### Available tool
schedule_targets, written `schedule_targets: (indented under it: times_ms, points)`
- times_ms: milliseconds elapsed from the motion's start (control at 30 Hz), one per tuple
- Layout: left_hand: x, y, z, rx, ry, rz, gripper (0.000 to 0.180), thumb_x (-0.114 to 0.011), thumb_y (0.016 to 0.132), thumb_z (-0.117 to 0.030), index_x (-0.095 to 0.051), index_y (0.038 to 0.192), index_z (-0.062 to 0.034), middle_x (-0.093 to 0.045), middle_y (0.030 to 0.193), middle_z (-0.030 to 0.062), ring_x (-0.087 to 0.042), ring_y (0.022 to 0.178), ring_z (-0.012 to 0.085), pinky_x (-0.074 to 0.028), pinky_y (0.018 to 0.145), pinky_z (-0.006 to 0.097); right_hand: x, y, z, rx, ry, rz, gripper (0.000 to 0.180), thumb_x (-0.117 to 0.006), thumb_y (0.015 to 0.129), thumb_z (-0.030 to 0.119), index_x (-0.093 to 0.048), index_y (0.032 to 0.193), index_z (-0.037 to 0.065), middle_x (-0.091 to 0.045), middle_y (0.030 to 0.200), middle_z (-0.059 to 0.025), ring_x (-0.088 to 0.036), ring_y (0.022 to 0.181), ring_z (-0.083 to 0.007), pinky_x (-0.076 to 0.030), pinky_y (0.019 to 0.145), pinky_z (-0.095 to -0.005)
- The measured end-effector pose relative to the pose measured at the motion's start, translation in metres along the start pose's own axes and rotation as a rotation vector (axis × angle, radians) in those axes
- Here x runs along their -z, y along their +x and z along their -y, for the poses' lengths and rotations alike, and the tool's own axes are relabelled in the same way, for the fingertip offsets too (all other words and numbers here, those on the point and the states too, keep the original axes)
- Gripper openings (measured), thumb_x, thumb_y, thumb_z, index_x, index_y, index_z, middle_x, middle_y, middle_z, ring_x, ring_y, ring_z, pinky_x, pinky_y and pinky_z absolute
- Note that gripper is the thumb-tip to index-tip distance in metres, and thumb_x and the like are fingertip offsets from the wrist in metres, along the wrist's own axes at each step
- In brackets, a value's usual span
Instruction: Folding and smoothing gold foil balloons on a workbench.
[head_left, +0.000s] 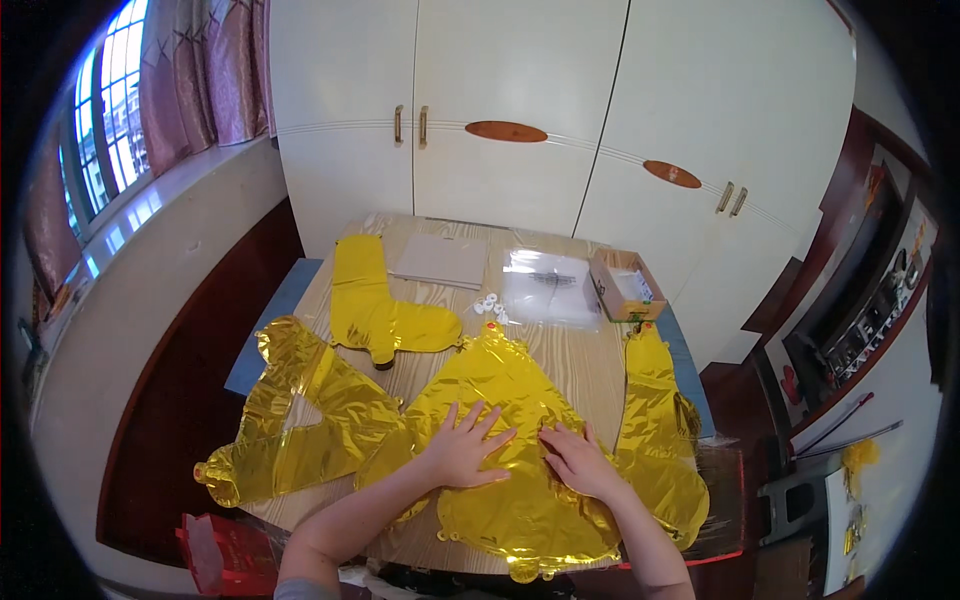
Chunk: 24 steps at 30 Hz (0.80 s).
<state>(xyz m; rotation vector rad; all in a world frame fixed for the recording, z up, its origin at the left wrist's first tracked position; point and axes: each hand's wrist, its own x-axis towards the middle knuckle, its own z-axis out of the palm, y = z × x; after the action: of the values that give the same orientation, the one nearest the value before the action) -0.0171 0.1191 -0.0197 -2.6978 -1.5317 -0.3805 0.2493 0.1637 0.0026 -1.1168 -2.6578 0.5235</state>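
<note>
Clearly, both your hands were on the large central gold foil balloon (pixel 530 510), which lay flat and creased on the wood-grain desk (pixel 565 345) directly in front of you. Your left hand (pixel 468 447) was palm down with its fingers spread, gripping nothing, on the left part of the foil. Your right hand (pixel 578 462) rested on the right part with its fingers slightly bent; I couldn't tell whether they pinched a fold or merely pressed.

What mattered most was how the balloon ran beneath you: its long axis went away from your body, from a broad end at the near edge of the desk to a narrow tip at the far side. That tip lay beyond both sets of fingertips, with the left hand the nearer to it, and a strip of foil showed between your hands.

Another gold foil piece (pixel 365 395) spread out on your left, and a narrower gold foil piece (pixel 655 430) lay just beside your right hand. Farther off were a boot-shaped gold balloon (pixel 385 312), small white rings (pixel 487 306) and an open-topped cardboard box (pixel 637 312).
</note>
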Motion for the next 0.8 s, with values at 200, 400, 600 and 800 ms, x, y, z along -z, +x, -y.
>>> schedule_targets:
  times_ms: [200,400,600,800]
  points:
    - [0.001,-0.001,0.002,0.027,0.01,0.03,0.078,-0.043,0.085,-0.072,-0.039,0.145,-0.0225,-0.032,0.15,0.0212,-0.027,0.138,0.0456,-0.018,0.106,0.068,0.0,0.001,-0.001,0.003,-0.007,0.014,0.042,-0.05,0.096,0.026,-0.047,0.136,0.011,-0.049,0.141,-0.0083,-0.041,0.135,-0.0288,-0.015,0.111,-0.0636]
    - [0.004,-0.001,0.001,0.025,0.018,0.03,0.079,-0.042,0.085,-0.073,-0.038,0.145,-0.0218,-0.032,0.15,0.0212,-0.026,0.138,0.0464,-0.017,0.106,0.068,0.01,0.011,-0.004,0.034,0.024,-0.038,0.04,-0.055,0.093,0.027,-0.053,0.127,0.008,-0.054,0.131,-0.0145,-0.048,0.125,-0.0328,-0.028,0.107,-0.0558]
    - [0.0,0.0,0.002,0.021,0.011,0.009,0.079,-0.041,0.085,-0.073,-0.039,0.145,-0.0211,-0.032,0.149,0.0215,-0.025,0.138,0.0465,-0.015,0.107,0.068,0.015,0.046,-0.031,-0.119,-0.247,-0.105,0.056,-0.071,0.08,0.041,-0.056,0.12,0.005,-0.055,0.118,-0.017,-0.05,0.112,-0.0357,-0.04,0.097,-0.0433]
    - [0.002,-0.002,0.002,0.021,0.013,-0.006,0.079,-0.042,0.084,-0.073,-0.041,0.143,-0.0202,-0.034,0.148,0.0211,-0.025,0.138,0.0464,-0.015,0.107,0.069,0.027,0.086,-0.046,-0.191,-0.14,0.164,0.047,-0.075,0.074,0.044,-0.064,0.097,0.004,-0.064,0.098,-0.0142,-0.058,0.098,-0.0314,-0.044,0.091,-0.0424]
